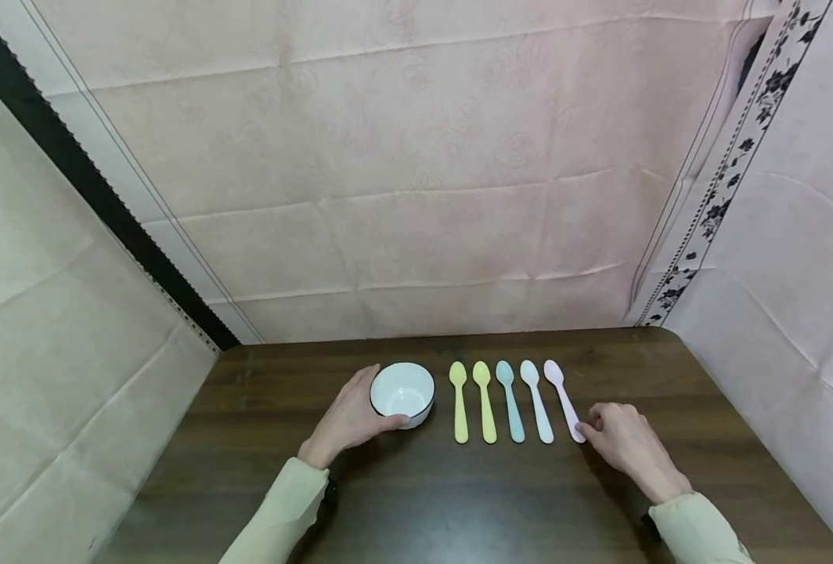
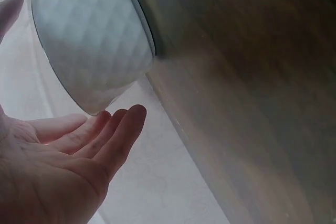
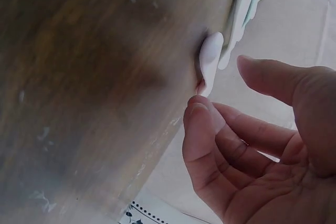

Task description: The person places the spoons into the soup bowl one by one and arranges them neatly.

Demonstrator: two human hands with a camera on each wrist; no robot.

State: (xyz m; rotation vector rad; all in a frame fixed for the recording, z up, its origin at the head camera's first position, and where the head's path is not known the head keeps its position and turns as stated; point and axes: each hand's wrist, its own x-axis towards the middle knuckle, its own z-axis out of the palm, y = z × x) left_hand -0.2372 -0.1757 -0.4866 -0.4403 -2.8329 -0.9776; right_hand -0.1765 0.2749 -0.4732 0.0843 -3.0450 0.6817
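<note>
In the head view my left hand (image 1: 351, 417) is spread around the left side of a white bowl (image 1: 402, 389) with a dark rim, thumb in front. The left wrist view shows its dimpled wall (image 2: 92, 40), with my fingertips (image 2: 137, 111) close to the rim and a gap at the thumb. My right hand (image 1: 621, 440) is at the handle end of a pale lilac spoon (image 1: 564, 401), rightmost of a row. From the right wrist, thumb and fingers stand apart, fingertips (image 3: 199, 106) overlapping the spoon's near end.
Left of the lilac spoon lie a pale blue spoon (image 1: 536, 401), a darker blue spoon (image 1: 510, 401) and two yellow-green spoons (image 1: 485, 401), bowls pointing away. They lie on a dark wooden table (image 1: 459, 501). Pale cloth (image 1: 416, 188) hangs behind and at both sides.
</note>
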